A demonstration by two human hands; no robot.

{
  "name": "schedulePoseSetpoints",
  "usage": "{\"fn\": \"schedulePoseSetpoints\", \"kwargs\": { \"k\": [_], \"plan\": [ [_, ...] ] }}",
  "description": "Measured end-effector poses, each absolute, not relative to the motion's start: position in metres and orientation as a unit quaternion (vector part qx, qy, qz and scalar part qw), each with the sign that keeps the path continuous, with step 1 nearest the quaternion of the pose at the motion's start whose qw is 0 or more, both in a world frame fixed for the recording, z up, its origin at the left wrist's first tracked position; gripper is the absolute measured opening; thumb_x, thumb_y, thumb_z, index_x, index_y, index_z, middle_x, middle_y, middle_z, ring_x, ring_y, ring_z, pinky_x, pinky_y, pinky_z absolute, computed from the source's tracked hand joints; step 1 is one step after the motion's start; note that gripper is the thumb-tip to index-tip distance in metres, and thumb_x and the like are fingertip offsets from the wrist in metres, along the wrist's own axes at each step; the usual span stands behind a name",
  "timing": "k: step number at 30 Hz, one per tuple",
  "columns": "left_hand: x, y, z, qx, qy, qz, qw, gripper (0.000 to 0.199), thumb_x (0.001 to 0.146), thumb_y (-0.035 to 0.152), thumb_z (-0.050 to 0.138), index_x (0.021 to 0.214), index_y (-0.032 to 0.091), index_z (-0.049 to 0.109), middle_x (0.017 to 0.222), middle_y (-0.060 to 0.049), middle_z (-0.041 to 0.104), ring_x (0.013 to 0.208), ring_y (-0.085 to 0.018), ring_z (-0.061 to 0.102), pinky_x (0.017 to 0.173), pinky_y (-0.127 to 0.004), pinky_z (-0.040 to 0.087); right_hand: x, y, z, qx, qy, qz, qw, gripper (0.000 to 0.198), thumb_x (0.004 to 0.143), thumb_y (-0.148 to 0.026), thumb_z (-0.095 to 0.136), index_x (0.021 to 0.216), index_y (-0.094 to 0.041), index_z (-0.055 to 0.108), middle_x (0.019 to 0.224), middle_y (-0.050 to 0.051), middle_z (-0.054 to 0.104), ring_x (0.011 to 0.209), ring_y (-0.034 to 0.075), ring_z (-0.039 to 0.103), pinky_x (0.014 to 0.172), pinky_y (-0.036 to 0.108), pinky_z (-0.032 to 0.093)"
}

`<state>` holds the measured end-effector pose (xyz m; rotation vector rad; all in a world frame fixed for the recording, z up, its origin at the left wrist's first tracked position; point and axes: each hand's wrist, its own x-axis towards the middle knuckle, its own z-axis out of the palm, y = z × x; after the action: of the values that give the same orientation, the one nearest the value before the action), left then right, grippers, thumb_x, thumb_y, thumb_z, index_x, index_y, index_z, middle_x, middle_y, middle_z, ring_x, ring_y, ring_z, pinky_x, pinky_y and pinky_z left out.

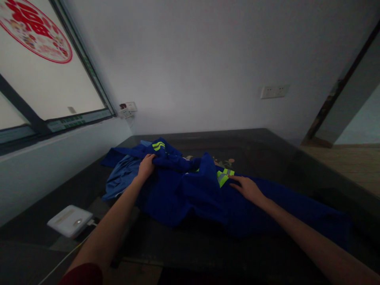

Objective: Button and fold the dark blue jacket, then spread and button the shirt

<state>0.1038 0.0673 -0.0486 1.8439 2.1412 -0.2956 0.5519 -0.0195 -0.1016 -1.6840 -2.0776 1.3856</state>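
Observation:
A dark-blue work jacket [190,198] with yellow-green and grey reflective strips lies rumpled across the dark table. My left hand [146,165] is closed on the jacket's cloth near its upper left part, its fingertips partly hidden. One reflective strip [158,146] shows just beyond that hand. My right hand [247,189] rests on the jacket with fingers stretched out and apart, touching another reflective strip [222,178]. Beside and under the jacket at the left is a bunched lighter-blue cloth [120,178].
The dark table [246,146] reaches back to a white wall, with a floral pattern partly covered by the jacket. At the front left lies a white box-shaped device [70,221] with a cable plugged in. Wall sockets [274,91] and a window frame [97,89] are further off.

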Motion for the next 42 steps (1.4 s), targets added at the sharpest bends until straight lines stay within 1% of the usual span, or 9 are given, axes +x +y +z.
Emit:
{"fn": "schedulePoseSetpoints", "kwargs": {
  "k": [3,9,14,19,25,32,35,39,42],
  "plan": [
    [0.102,0.086,-0.046,0.655,0.740,-0.027,0.152,0.041,0.071,0.005,0.041,0.106,0.013,0.063,0.108,-0.010,0.065,0.103,-0.024,0.059,0.093,-0.033,0.043,0.560,-0.015,-0.091,-0.558,-0.683,0.467,0.071,0.030,0.087,-0.031,0.046,0.106,-0.023,0.068,0.106,0.007,0.070,0.099,0.028,0.065,0.089,0.044,0.048],
    [0.130,0.136,0.016,0.731,0.658,0.155,0.098,0.042,0.064,0.003,0.042,0.098,0.013,0.065,0.099,-0.006,0.066,0.098,-0.020,0.059,0.092,-0.030,0.043,0.611,0.008,-0.071,-0.669,-0.581,0.420,0.197,0.029,0.081,-0.036,0.051,0.093,-0.019,0.071,0.097,0.008,0.072,0.091,0.027,0.065,0.086,0.040,0.047],
    [0.183,0.167,0.098,0.750,0.606,0.264,0.023,0.034,0.068,0.002,0.048,0.097,0.015,0.061,0.098,-0.001,0.065,0.095,-0.014,0.056,0.089,-0.027,0.044,0.662,0.020,-0.054,-0.829,-0.361,0.295,0.310,0.036,0.072,-0.029,0.061,0.100,-0.011,0.071,0.091,0.011,0.070,0.077,0.022,0.062,0.074,0.033,0.047],
    [0.231,0.165,0.159,0.788,0.483,0.381,-0.038,0.031,0.071,0.005,0.057,0.101,0.012,0.059,0.095,0.001,0.061,0.093,-0.011,0.055,0.086,-0.026,0.045,0.672,0.022,-0.036,-0.855,-0.244,0.249,0.383,0.035,0.071,-0.023,0.061,0.101,-0.007,0.070,0.079,0.007,0.067,0.061,0.014,0.052,0.061,0.027,0.041],
    [0.259,0.141,0.187,0.775,0.515,0.342,-0.128,0.021,0.086,0.031,0.051,0.104,0.024,0.057,0.103,0.006,0.060,0.100,-0.015,0.056,0.091,-0.034,0.047,0.664,0.023,-0.025,-0.849,-0.278,0.271,0.358,0.026,0.069,-0.010,0.060,0.091,-0.005,0.072,0.070,0.003,0.063,0.061,0.013,0.048,0.064,0.026,0.039],
    [0.247,0.151,0.160,0.812,0.520,0.263,-0.012,0.024,0.073,0.012,0.060,0.097,0.014,0.058,0.090,0.001,0.061,0.084,-0.011,0.057,0.079,-0.028,0.047,0.669,0.027,-0.033,-0.837,-0.262,0.266,0.401,0.022,0.067,-0.012,0.060,0.087,-0.007,0.071,0.069,0.003,0.062,0.063,0.014,0.049,0.066,0.028,0.040],
    [0.232,0.163,0.140,0.778,0.562,0.278,-0.032,0.021,0.071,0.009,0.059,0.091,0.012,0.055,0.081,0.001,0.057,0.074,-0.009,0.053,0.074,-0.026,0.047,0.677,0.030,-0.039,-0.824,-0.250,0.230,0.453,0.020,0.068,-0.019,0.060,0.082,-0.008,0.069,0.067,0.002,0.059,0.061,0.013,0.047,0.065,0.029,0.041],
    [0.213,0.144,0.129,0.782,0.530,0.317,-0.083,0.019,0.071,0.006,0.056,0.088,0.013,0.050,0.099,-0.004,0.059,0.099,-0.014,0.054,0.092,-0.033,0.043,0.691,0.030,-0.042,-0.801,-0.242,0.184,0.516,0.019,0.066,-0.023,0.059,0.077,-0.011,0.067,0.066,0.001,0.056,0.058,0.012,0.045,0.063,0.029,0.042],
    [0.202,0.099,0.128,0.828,0.518,0.214,0.009,0.016,0.074,0.009,0.056,0.087,0.015,0.049,0.110,-0.007,0.058,0.109,-0.017,0.051,0.098,-0.035,0.040,0.701,0.023,-0.042,-0.826,-0.251,0.181,0.472,0.024,0.064,-0.022,0.059,0.083,-0.012,0.069,0.069,0.002,0.060,0.060,0.014,0.049,0.066,0.031,0.044]
  ]
}}
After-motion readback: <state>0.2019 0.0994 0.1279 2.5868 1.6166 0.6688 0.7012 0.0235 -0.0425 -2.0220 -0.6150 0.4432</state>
